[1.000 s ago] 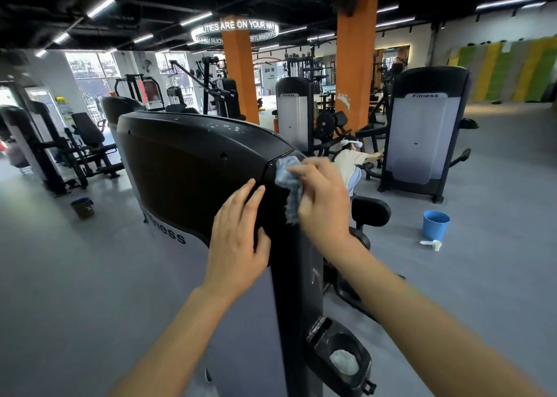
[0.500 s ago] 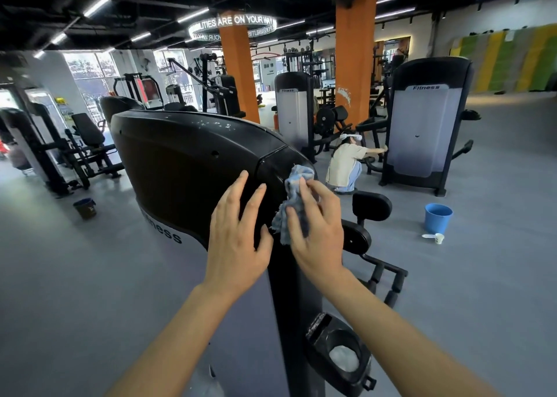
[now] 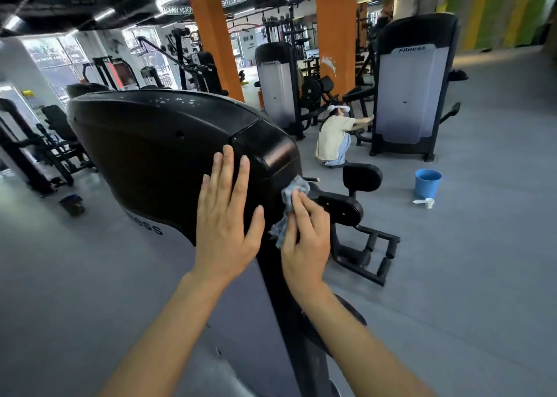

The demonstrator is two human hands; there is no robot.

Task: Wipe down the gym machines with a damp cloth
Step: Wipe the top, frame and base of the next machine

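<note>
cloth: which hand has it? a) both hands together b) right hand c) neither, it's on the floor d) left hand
B: the right hand holds the blue cloth against the edge of the black machine, while the left hand lies flat on the machine's side with nothing in it.

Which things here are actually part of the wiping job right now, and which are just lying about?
In the job:
- blue cloth, held by the right hand against the machine's edge
- black machine cover, with the left hand flat on it

Lying about:
- blue bucket and white bottle on the floor
- dark bucket off to the left
</note>
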